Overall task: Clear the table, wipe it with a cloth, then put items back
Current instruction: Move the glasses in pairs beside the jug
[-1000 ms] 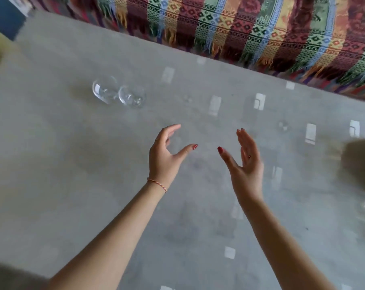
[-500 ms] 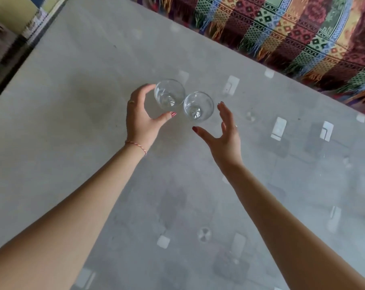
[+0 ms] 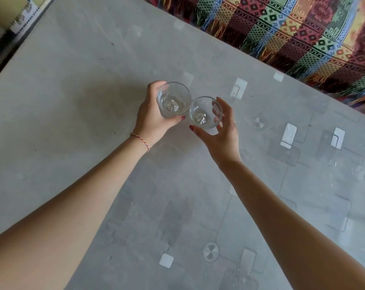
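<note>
Left fingers point(image 3: 156, 88): curled round the left glass point(image 3: 173, 100), thumb tip with red nail across its near side; the left hand point(image 3: 151, 116) grips it.
Right fingers point(image 3: 226, 109): wrapped round the far side of the right glass point(image 3: 205, 113), thumb below it; the right hand point(image 3: 221, 137) holds it.
Left glass: clear tumbler, seen from above, upright; whether any liquid is in it cannot be told, only glints at the bottom.
Right glass: clear tumbler, same kind, just beside the left glass, rims touching or nearly so; contents likewise unclear.
Place of glasses: over the middle of the table point(image 3: 62, 126); whether they stand on it or are lifted cannot be told.
Wrist: thin braided bracelet point(image 3: 140, 141) on the left wrist.
Table: grey, glossy top with pale rectangular marks.
Beyond the table: a striped, patterned blanket point(image 3: 292, 32) with fringe along the far edge.
</note>
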